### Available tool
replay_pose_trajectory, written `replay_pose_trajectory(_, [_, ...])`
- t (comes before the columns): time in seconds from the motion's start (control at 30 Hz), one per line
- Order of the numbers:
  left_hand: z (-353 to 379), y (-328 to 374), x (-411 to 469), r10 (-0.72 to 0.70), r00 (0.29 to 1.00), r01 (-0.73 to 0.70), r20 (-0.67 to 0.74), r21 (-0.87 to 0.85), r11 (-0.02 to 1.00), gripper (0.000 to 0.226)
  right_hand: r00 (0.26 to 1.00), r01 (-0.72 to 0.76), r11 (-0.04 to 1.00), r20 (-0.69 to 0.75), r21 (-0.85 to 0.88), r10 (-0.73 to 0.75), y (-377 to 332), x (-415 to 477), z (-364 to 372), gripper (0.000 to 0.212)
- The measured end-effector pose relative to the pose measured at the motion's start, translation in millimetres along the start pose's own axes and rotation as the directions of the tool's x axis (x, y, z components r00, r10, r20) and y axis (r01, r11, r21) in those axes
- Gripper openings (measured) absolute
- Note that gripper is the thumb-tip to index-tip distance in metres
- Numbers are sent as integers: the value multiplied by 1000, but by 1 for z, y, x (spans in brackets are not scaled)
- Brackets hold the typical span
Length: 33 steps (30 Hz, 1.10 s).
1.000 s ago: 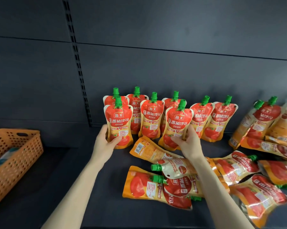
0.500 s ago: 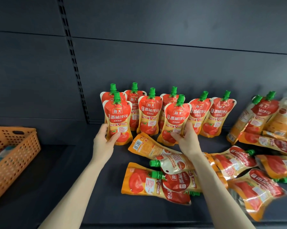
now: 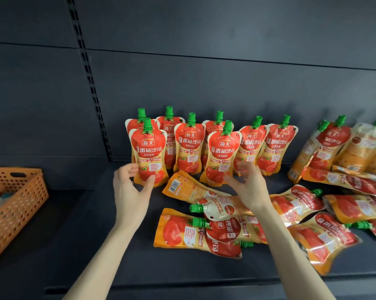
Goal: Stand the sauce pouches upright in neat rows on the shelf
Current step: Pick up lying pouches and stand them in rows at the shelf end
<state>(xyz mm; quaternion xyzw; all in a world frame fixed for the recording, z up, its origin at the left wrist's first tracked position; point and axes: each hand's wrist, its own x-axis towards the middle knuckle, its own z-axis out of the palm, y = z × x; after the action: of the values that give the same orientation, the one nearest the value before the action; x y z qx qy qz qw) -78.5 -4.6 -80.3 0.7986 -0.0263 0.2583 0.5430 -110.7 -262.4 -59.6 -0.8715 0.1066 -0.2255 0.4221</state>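
Several red-and-orange sauce pouches with green caps stand upright at the back of the dark shelf (image 3: 78, 230). Two stand in front of that row: a left front pouch (image 3: 149, 154) and a right front pouch (image 3: 221, 156). My left hand (image 3: 130, 191) hovers just in front of the left one, fingers spread, thumb close to its base. My right hand (image 3: 248, 187) is open beside the right one, holding nothing. Below my hands lie flat pouches (image 3: 193, 232) in a loose heap, and one orange pouch (image 3: 187, 188) lies face down between the two front ones.
An orange perforated basket (image 3: 13, 204) sits at the left on a lower surface. More pouches lean and lie at the right (image 3: 334, 152). A slotted upright (image 3: 89, 83) runs up the dark back panel. The shelf's front lip (image 3: 182, 284) is near my forearms.
Both hands have let go of the two front pouches and pulled back slightly with fingers spread. The two pouches stay standing.
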Motion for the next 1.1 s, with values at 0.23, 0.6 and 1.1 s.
replay_pose_trajectory(0.23, [19,47,-27,54,707,-133,705,58,989,33,893,82,996,446,-28,-61,-2,-36,-34,38])
replay_pose_trajectory(0.6, [25,65,-28,145,749,-145,647,-53,988,10,842,104,993,528,49,-114,-1,-44,-46,56])
replay_pose_trajectory(1.1, [59,32,10,77,464,-499,882,189,846,47,980,52,902,152,429,-129,-3,-44,-44,26])
